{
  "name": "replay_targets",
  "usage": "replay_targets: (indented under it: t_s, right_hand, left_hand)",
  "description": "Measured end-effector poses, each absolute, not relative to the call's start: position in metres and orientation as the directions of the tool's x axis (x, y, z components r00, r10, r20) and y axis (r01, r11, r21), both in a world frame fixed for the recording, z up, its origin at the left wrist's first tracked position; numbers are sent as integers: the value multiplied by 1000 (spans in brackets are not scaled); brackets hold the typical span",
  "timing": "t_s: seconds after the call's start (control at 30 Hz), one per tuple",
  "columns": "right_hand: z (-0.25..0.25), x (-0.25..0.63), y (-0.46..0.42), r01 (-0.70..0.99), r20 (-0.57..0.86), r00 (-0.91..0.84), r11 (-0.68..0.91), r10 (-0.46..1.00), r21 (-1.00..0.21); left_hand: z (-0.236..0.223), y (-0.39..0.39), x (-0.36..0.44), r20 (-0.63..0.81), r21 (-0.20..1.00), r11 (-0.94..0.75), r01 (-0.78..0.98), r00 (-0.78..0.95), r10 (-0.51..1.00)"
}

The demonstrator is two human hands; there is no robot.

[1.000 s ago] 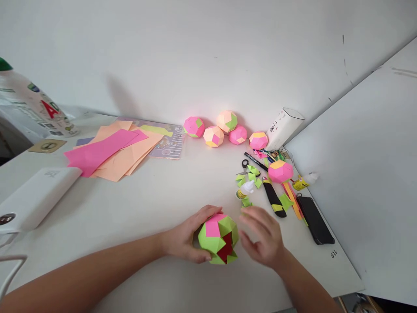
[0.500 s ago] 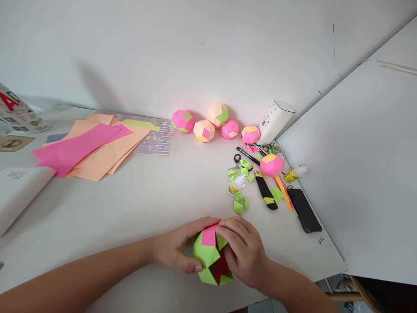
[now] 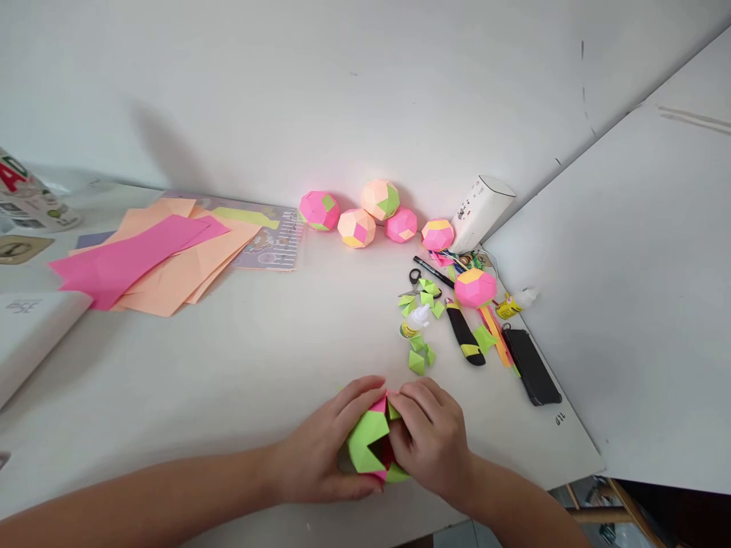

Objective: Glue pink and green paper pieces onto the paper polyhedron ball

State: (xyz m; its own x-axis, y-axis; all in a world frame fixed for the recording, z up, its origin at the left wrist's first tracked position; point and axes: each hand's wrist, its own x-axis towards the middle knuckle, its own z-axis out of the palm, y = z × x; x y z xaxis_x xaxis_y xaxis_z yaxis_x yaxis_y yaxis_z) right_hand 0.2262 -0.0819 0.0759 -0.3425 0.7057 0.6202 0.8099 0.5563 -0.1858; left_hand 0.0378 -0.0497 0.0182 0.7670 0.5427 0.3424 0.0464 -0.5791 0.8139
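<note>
While the left hand curls around the green-and-pink faceted paper ball, the right hand pinches its open edge, fingers bent close. Both hands hold it low over the white table, near green paper scraps.

Bare forearms (bare hands, too)

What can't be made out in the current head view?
- Head view: the open paper ball's left side, hidden by the left hand.
- Head view: exactly what the right hand pinches, hidden by its own fingers.
- Head view: the top of the printed bottle, cut off by the left edge.
- Head view: lettering on the rightmost yellow bottle, too small.
</note>
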Motion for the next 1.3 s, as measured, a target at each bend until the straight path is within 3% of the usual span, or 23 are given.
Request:
replay_targets:
  t_s: [0.2, 0.5, 0.67, 0.83, 0.9, 1.03, 1.13, 1.2, 1.3]
  right_hand:
    - [78, 232, -81, 747, 552, -412, 616, 725, -251]
    - [88, 239, -76, 524, 381, -410, 556, 829, -645]
    - [86, 240, -73, 505, 373, -338, 501, 864, -703]
    - [75, 232, -72, 574, 487, -220, 516, 845, -636]
    - [72, 230, -69, 643, 562, -189, 534, 805, -549]
    - [70, 222, -59, 816, 776, -207, 543, 596, -200]
    - [67, 211, -52, 853, 818, -316, 522, 480, 23]
    - [64, 204, -51, 859, 819, -340, 507, 463, 70]
    - [58, 196, -52, 872, 831, -284, 489, 478, 16]
  left_hand:
    - [20, -42, 39, 380, 834, -550, -48, 772, 510]
    - [25, -38, 39, 370, 875, -463, -139, 810, 456]
    - [26, -35, 40, 364, 896, -412, -166, 806, 467]
    - [23, -33, 41, 432, 870, -440, -223, 774, 462]
    - [21, -32, 40, 475, 848, -471, -243, 742, 473]
    - [20, -30, 37, 480, 818, -574, -45, 605, 635]
    - [22, -29, 36, 478, 799, -595, 93, 503, 720]
    - [25, -30, 36, 478, 804, -588, 88, 494, 726]
    - [29, -31, 37, 419, 858, -510, 59, 493, 762]
